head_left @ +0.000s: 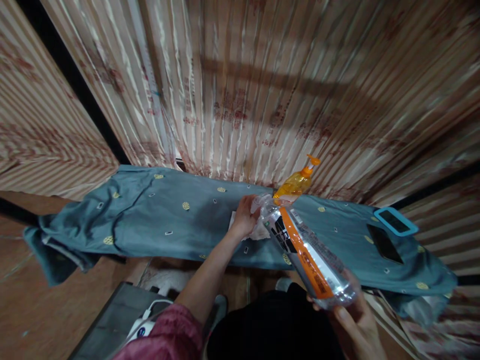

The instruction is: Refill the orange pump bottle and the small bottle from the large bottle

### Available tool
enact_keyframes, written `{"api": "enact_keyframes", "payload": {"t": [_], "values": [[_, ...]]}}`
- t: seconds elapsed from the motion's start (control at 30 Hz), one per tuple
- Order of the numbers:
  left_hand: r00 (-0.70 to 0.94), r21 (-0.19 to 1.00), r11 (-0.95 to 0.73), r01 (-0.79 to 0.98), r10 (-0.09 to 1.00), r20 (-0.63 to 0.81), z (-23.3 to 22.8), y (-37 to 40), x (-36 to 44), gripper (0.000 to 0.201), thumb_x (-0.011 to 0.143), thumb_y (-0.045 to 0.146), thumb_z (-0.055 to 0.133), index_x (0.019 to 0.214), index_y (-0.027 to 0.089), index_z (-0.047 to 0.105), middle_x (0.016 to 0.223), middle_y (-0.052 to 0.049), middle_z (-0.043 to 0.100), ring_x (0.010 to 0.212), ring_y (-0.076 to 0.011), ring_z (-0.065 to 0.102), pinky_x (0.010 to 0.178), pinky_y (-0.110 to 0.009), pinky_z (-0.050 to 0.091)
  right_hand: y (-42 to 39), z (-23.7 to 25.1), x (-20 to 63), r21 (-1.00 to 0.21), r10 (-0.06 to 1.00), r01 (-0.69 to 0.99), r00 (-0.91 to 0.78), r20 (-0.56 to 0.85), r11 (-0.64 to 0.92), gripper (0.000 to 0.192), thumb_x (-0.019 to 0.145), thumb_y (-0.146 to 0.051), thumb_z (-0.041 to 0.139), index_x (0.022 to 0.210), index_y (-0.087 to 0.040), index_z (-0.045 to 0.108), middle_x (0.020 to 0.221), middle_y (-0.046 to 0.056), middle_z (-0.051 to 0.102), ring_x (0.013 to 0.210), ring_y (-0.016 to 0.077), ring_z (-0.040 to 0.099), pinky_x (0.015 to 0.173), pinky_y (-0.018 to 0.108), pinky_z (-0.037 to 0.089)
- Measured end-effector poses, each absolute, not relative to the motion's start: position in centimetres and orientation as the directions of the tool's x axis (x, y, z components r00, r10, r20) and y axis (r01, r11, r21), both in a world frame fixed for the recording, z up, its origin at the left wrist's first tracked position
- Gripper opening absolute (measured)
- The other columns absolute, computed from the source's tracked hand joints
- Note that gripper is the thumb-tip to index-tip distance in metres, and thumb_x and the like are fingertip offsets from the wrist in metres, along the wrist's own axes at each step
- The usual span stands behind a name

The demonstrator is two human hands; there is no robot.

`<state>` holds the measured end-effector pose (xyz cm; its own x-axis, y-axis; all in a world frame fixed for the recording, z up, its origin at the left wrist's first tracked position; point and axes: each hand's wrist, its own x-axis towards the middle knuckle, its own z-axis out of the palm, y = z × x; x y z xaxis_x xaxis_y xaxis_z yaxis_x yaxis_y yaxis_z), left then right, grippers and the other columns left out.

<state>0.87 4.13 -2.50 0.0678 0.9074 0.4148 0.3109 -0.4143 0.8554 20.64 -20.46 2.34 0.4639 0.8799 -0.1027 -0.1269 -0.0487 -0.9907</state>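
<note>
A large clear plastic bottle (307, 255) with an orange, black and silver label is held tilted above the cloth-covered table (195, 225). My right hand (354, 320) is closed round its base, near my body. At the other end, my left hand (245, 217) has its fingers curled at the bottle's neck, and they partly hide the cap end. White paper or tissue (262, 231) shows beneath my left hand and the bottle neck. Just behind the neck stands a pump bottle (294, 185) with yellow-orange liquid and an orange pump; the clear bottle hides its lower part.
On the table's right side lie a dark phone (384, 243) and a light-blue framed device (396, 221). Pleated curtains (232, 90) hang behind the table. At lower left, a white power adapter (142, 327) with a cable rests on a dark box (108, 320).
</note>
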Motion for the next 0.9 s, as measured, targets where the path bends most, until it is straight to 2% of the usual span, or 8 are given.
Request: {"api": "enact_keyframes", "payload": {"t": [0.13, 0.27, 0.4, 0.5, 0.67, 0.83, 0.9], "values": [[0.114, 0.830, -0.440, 0.343, 0.896, 0.428, -2.3, 4.2, 0.7, 0.028, 0.090, 0.020, 0.060, 0.117, 0.017, 0.066, 0.119, -0.011, 0.070, 0.117, -0.0279, 0.062, 0.107, -0.047, 0.048, -20.4, 1.5, 21.5, -0.988, 0.879, -0.150, 0.466, -0.101, -0.034, 0.074, 0.068, -0.046, 0.087, 0.136, -0.028, 0.063, 0.113, 0.008, 0.076, 0.070, 0.0211, 0.073, 0.072, 0.034, 0.059], [0.124, 0.822, -0.449, 0.351, 0.892, 0.434, -2.2, 4.2, 0.7, 0.028, 0.089, 0.020, 0.059, 0.116, 0.017, 0.066, 0.118, -0.011, 0.070, 0.115, -0.0269, 0.062, 0.106, -0.045, 0.049, -20.1, 2.0, 20.8, -0.982, 0.891, -0.190, 0.442, -0.105, -0.022, 0.080, 0.069, -0.042, 0.089, 0.141, -0.031, 0.057, 0.104, 0.005, 0.077, 0.070, 0.0213, 0.075, 0.071, 0.034, 0.060], [0.100, 0.828, -0.434, 0.356, 0.898, 0.428, -2.4, 4.4, 0.7, 0.029, 0.089, 0.019, 0.058, 0.117, 0.019, 0.066, 0.120, -0.010, 0.068, 0.116, -0.0258, 0.061, 0.106, -0.044, 0.049, -19.9, 2.8, 19.6, -0.977, 0.908, -0.215, 0.409, -0.092, -0.002, 0.073, 0.072, -0.042, 0.088, 0.137, -0.033, 0.058, 0.111, 0.003, 0.076, 0.078, 0.0192, 0.076, 0.070, 0.027, 0.059], [0.101, 0.827, -0.439, 0.350, 0.896, 0.433, -2.5, 4.5, 0.4, 0.033, 0.087, 0.018, 0.061, 0.119, 0.021, 0.064, 0.121, -0.009, 0.067, 0.118, -0.0248, 0.061, 0.109, -0.044, 0.048, -19.8, 2.8, 19.4, -0.972, 0.915, -0.234, 0.394, -0.092, 0.003, 0.074, 0.073, -0.043, 0.087, 0.139, -0.032, 0.056, 0.105, 0.003, 0.076, 0.075, 0.0195, 0.076, 0.068, 0.029, 0.059], [0.105, 0.815, -0.441, 0.376, 0.894, 0.436, -2.3, 4.6, 0.0, 0.036, 0.084, 0.019, 0.063, 0.120, 0.020, 0.063, 0.122, -0.010, 0.066, 0.118, -0.0259, 0.062, 0.110, -0.047, 0.048, -19.5, 1.9, 20.1, -0.969, 0.936, -0.247, 0.345, -0.068, 0.020, 0.086, 0.073, -0.042, 0.087, 0.149, -0.034, 0.048, 0.099, 0.003, 0.078, 0.072, 0.0201, 0.075, 0.066, 0.031, 0.059], [0.082, 0.822, -0.399, 0.407, 0.912, 0.403, -1.8, 4.6, -0.2, 0.033, 0.085, 0.022, 0.064, 0.118, 0.019, 0.065, 0.118, -0.010, 0.067, 0.117, -0.0262, 0.062, 0.110, -0.046, 0.048, -18.8, 1.2, 20.4, -0.958, 0.950, -0.284, 0.307, -0.051, 0.040, 0.090, 0.070, -0.045, 0.088, 0.150, -0.035, 0.047, 0.095, 0.002, 0.077, 0.069, 0.0202, 0.073, 0.068, 0.034, 0.059], [0.081, 0.820, -0.399, 0.410, 0.912, 0.403, -1.6, 4.4, -0.1, 0.032, 0.085, 0.024, 0.065, 0.117, 0.019, 0.065, 0.117, -0.009, 0.068, 0.116, -0.0260, 0.063, 0.109, -0.045, 0.049, -18.8, 1.1, 20.4, -0.953, 0.953, -0.300, 0.299, -0.052, 0.042, 0.086, 0.071, -0.044, 0.088, 0.148, -0.035, 0.049, 0.094, 0.001, 0.077, 0.070, 0.0198, 0.074, 0.068, 0.034, 0.059]]}}
